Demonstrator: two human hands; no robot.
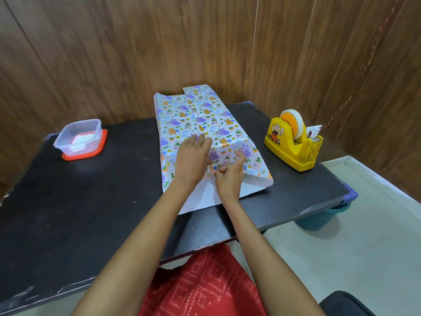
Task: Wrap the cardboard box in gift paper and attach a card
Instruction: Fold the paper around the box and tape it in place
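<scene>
One parcel lies lengthwise in the middle of the black table (91, 213): glossy white gift paper (200, 119) printed with purple, orange and green cartoon figures, drawn over the top and sides so that the box beneath is wholly covered. At the near end the paper slopes down into a loose flap with its plain white underside showing, and at the far end it stands out past the table's edge. The left hand (193, 153) rests flat on the near top edge with fingers straight, while the right hand (227, 179) pinches the flap's edge between thumb and forefinger, the other fingers lifted and spread. One clear plastic tub (78, 135) stands on its orange lid (103, 139) at the left and holds a few pink-and-white paper slips (82, 139) – I cannot count them. One yellow tape dispenser (293, 151) at the right carries a single tape roll (296, 122). One teal bucket (319, 221) stands below the table's right corner.
</scene>
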